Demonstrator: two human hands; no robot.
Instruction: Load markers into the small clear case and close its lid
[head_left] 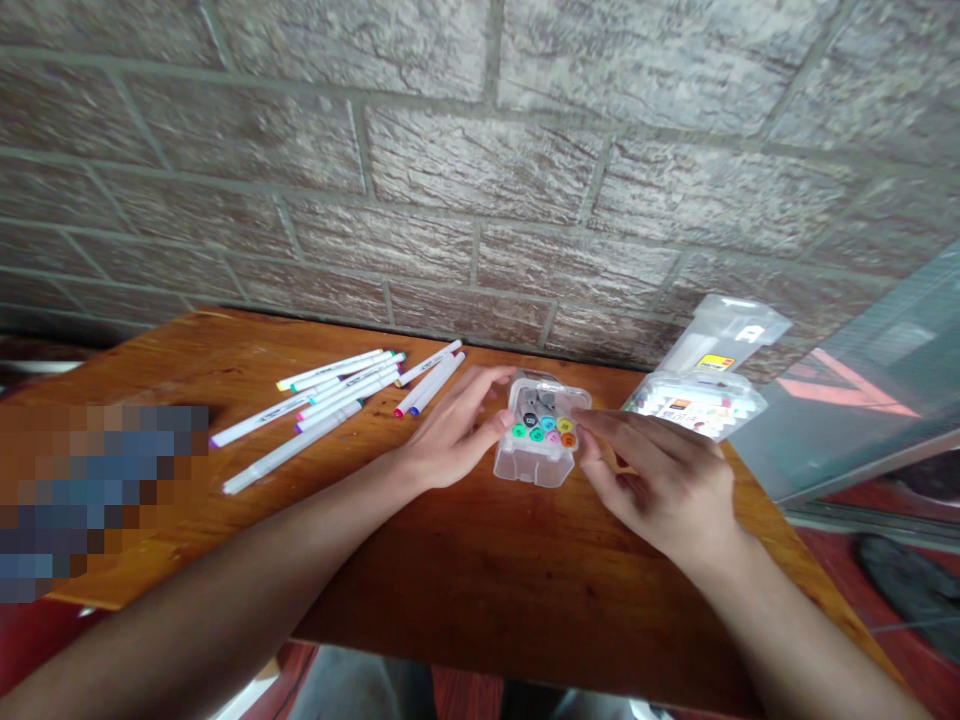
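A small clear plastic marker case [534, 468] stands on the wooden table in front of me. Inside it are several markers [548, 424] with round numbered ends in black, blue, yellow, green, pink and orange. My left hand [457, 430] grips the case's left side, thumb at the near corner and fingers behind. At the right side, the bent fingers of my right hand [660, 470] press on the case's edge beside the orange-ended marker. Their tips are partly hidden. Several loose white markers [349, 385] with coloured ends lie to the left of my left hand.
Another clear case [694, 405] full of markers, its lid raised, stands at the table's right edge. A stone-block wall [480, 180] runs behind the wooden table [465, 570]. A blurred-out patch [97, 500] covers part of the left side. Glass panelling [862, 370] rises at right.
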